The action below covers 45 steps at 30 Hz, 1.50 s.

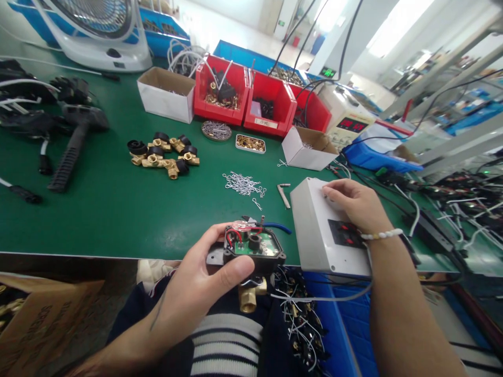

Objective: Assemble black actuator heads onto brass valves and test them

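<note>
My left hand is wrapped round an electric valve actuator, its thumb along the near side. The black housing has no lid on, so a green circuit board with red wires shows inside. A brass valve body sticks out below, and a grey cable runs from there to the right. My right hand rests on a grey control box, thumb and fingertips pinched at a small metal switch, mostly hidden by the fingers. Blue-handled pliers lie just behind the actuator.
Silver spring clips and a hex key lie ahead. Behind stand red bins, white cartons and a power supply. Brass valves and a black hammer-shaped tool sit left. A blue crate stands below.
</note>
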Motion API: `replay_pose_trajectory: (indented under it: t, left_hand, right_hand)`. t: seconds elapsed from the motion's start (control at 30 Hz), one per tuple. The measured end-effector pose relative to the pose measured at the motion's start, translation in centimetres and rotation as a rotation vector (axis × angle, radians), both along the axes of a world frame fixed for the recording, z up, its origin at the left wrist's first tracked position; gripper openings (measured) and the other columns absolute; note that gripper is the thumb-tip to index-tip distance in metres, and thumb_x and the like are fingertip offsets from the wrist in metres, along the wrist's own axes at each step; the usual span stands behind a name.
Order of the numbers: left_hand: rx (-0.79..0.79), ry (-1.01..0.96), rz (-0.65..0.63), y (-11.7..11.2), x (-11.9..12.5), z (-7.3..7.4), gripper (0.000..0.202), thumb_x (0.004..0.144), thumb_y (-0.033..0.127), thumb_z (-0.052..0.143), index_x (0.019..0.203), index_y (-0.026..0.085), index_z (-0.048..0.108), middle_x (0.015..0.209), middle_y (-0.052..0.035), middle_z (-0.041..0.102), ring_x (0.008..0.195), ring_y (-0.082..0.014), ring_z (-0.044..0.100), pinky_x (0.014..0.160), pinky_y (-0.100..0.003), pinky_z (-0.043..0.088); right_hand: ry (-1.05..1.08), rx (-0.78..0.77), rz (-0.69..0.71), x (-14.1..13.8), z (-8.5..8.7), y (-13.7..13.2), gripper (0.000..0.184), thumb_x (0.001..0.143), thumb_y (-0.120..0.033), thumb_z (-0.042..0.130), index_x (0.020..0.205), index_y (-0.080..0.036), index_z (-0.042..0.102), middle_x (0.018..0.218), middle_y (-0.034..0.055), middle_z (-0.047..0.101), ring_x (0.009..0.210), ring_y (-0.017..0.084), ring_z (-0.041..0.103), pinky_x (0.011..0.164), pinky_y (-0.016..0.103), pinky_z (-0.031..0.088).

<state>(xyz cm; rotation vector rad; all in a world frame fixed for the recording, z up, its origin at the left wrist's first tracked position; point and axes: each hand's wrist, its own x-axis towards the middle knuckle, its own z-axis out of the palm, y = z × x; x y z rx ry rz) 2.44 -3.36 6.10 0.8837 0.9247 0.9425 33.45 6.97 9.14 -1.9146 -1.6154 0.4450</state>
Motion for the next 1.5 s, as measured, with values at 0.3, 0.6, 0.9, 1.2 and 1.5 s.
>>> replay_pose_trajectory:
  t: [0.3,0.6,0.9,1.2,1.5]
  left_hand:
    - [-0.222,-0.291,0.124,0.8,1.3,0.1,0.053,0.079,0.046,0.076,0.117,0.011,0.064,0.114,-0.0135,0.072,0.102,-0.0252,0.068,0.083,-0.031,0.057]
    - [-0.24,-0.353,0.106,0.7,1.1,-0.1,0.043,0.082,0.043,0.074,0.114,0.014,0.069,0.112,-0.0097,0.072,0.089,-0.0186,0.069,0.076,-0.026,0.059]
    - [-0.233,-0.451,0.08,0.7,1.1,-0.3,0.036,0.086,0.042,0.07,0.109,0.015,0.072,0.096,-0.0071,0.076,0.086,-0.019,0.071,0.073,-0.023,0.057]
    - [-0.229,-0.483,0.152,1.1,1.4,-0.1,0.039,0.081,0.032,0.077,0.114,0.014,0.068,0.11,-0.0096,0.074,0.095,-0.0204,0.07,0.08,-0.025,0.057]
    - [-0.464,-0.597,0.152,1.3,1.1,0.1,0.042,0.103,0.029,0.036,0.094,0.013,0.074,0.086,-0.0098,0.078,0.074,-0.0186,0.076,0.069,-0.03,0.063]
  right_hand:
    - [0.002,0.011,0.009,0.0,-0.1,0.0,0.025,0.069,-0.043,0.066,0.078,-0.02,0.067,0.081,0.0047,0.071,0.077,0.022,0.062,0.074,0.036,0.049]
    - [-0.009,0.009,0.001,-0.2,0.1,-0.1,0.023,0.068,-0.042,0.067,0.077,-0.021,0.067,0.08,0.004,0.071,0.076,0.021,0.062,0.073,0.036,0.049]
    - [-0.048,-0.03,-0.027,-0.4,0.3,-0.2,0.021,0.071,-0.04,0.066,0.08,-0.021,0.068,0.083,0.0045,0.071,0.081,0.022,0.064,0.076,0.036,0.05]
    - [-0.042,-0.013,-0.006,0.0,0.0,0.0,0.021,0.071,-0.04,0.067,0.08,-0.021,0.068,0.082,0.0042,0.071,0.077,0.022,0.063,0.073,0.035,0.05]
    - [-0.03,-0.008,-0.003,-0.1,0.0,0.0,0.025,0.067,-0.044,0.066,0.079,-0.022,0.068,0.084,0.0054,0.072,0.075,0.022,0.061,0.076,0.038,0.049]
